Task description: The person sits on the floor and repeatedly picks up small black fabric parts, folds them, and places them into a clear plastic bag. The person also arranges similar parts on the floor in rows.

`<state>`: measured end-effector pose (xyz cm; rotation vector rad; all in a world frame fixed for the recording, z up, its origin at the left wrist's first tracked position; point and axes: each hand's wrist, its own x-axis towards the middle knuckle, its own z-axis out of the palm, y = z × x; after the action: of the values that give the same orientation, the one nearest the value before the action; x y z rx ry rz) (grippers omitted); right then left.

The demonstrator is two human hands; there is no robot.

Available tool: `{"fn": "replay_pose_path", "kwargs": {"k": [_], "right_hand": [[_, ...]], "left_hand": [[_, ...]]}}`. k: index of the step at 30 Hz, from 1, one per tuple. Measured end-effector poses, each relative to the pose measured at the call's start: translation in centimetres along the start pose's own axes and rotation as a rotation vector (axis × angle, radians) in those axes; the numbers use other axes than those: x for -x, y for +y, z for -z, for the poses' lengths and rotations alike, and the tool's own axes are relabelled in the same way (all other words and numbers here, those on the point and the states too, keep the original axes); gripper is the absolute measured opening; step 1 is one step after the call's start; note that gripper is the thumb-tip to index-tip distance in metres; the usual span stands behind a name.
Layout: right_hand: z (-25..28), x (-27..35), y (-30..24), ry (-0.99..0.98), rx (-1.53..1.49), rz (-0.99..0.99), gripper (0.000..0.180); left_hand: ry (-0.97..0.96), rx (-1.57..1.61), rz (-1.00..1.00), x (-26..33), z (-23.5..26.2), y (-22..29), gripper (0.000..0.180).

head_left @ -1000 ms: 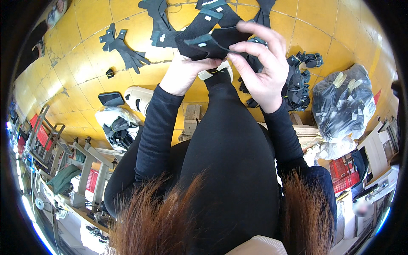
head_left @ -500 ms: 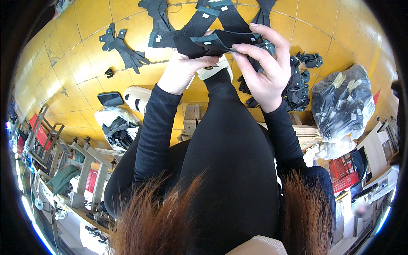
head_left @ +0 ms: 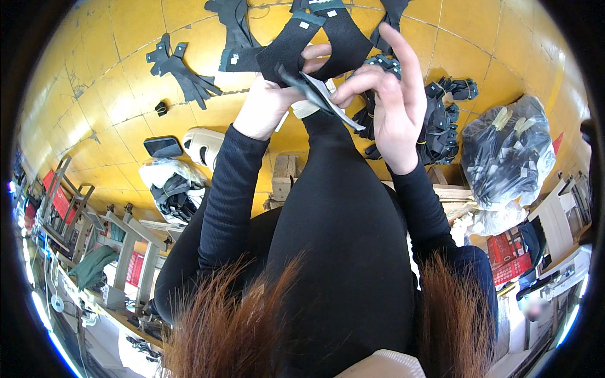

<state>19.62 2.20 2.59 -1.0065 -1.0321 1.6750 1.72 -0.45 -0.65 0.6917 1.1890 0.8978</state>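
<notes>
My left hand is closed around a fanned bunch of black fabric pieces, which have teal edges and small white tags. Its thumb lies on the near side and its fingertips show behind the pieces. From the bunch, one flap is turned down toward me, blurred, with a pale strip along its side. My right hand has thumb and fingertips at that flap, with the index finger stretched up and away. Beyond the bunch, similar black pieces lie on the floor.
A spread black piece with finger-like strips and a phone lie on the yellow tiled floor. Bundled black pieces and a full clear plastic bag are at right. Beside my foot are a beige clog and a wooden block.
The flap that stood open between my hands has folded down toward me. My right hand has shifted slightly down, and its index finger has lifted off the fabric. My left hand stays put.
</notes>
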Motion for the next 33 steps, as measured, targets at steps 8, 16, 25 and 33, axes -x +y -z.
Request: {"fn": "replay_pose_path", "kwargs": {"k": [8, 16, 25, 33], "right_hand": [[0.4, -0.6, 0.0, 0.058, 0.094, -0.393, 0.052], [0.7, -2.5, 1.2, 0.091, 0.490, -0.102, 0.028], [0.9, -1.5, -0.1, -0.029, -0.056, -0.304, 0.033], [2.1, -1.5, 0.6, 0.160, -0.181, -0.291, 0.031]], "left_hand": [[-0.057, -0.012, 0.133, 0.5, 0.1, 0.3, 0.038], [-0.115, -0.060, 0.298, 0.7, 0.0, 1.1, 0.030], [-0.101, 0.206, 0.236, 0.5, 0.1, -0.2, 0.039], [-0.038, 0.310, 0.372, 0.7, 0.5, -0.1, 0.033]]}}
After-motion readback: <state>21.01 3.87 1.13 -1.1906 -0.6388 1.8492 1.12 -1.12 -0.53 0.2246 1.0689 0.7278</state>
